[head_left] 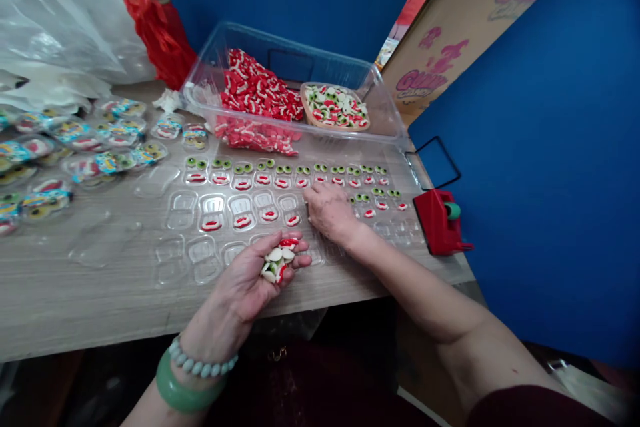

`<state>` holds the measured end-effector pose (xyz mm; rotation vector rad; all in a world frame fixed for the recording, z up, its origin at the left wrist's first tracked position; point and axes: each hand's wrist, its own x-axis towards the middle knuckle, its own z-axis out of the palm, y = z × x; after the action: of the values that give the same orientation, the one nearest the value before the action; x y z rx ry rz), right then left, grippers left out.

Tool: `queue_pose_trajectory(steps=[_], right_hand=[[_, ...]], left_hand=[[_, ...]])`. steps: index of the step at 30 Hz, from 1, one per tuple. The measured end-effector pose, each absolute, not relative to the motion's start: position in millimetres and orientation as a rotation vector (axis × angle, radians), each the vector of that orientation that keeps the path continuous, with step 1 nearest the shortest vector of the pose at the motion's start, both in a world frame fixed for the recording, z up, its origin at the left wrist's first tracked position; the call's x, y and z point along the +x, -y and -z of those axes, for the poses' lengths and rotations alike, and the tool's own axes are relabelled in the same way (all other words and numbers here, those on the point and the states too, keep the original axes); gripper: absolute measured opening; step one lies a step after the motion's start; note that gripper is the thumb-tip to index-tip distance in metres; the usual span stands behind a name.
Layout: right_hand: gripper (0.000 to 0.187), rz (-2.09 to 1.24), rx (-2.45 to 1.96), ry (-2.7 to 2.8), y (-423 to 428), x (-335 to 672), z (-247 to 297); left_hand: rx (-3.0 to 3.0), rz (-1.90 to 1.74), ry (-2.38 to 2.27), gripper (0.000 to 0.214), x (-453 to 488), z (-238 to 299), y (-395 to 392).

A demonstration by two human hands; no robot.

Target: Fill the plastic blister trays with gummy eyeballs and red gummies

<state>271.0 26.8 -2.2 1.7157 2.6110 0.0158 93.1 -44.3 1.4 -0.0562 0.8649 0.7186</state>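
My left hand [249, 278] is cupped palm up, holding a heap of white, green and red gummy candies [277, 260] above the table's front edge. My right hand [327, 212] rests back up on clear plastic blister trays [240, 210], its fingertips hidden beneath it. Rows of the trays' cavities hold green eyeball gummies [280, 170] and red-and-white lip gummies [211, 225]. Some cavities nearest my left hand look bare.
A clear plastic bin [210, 73] on the wooden table [100, 300] holds red gummies [257, 90] and a plate of mixed candies [335, 107]. Sealed candy packs [75, 137] lie left. A red dispenser [437, 220] stands right, beside a printed cardboard box [465, 27].
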Motion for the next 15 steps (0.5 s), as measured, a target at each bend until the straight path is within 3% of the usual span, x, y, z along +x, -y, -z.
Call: queue_pose_trajectory(steps=[8,15], right_hand=[[0.024,0.036,1.735,-2.586,-21,270,5],[0.021,0.428,2.010,-2.323,-38,267,0]], left_hand=[[-0.098,-0.716,-0.841,0.022,89,0,43],[-0.127,-0.699,-0.832,0.025,88,1,43]])
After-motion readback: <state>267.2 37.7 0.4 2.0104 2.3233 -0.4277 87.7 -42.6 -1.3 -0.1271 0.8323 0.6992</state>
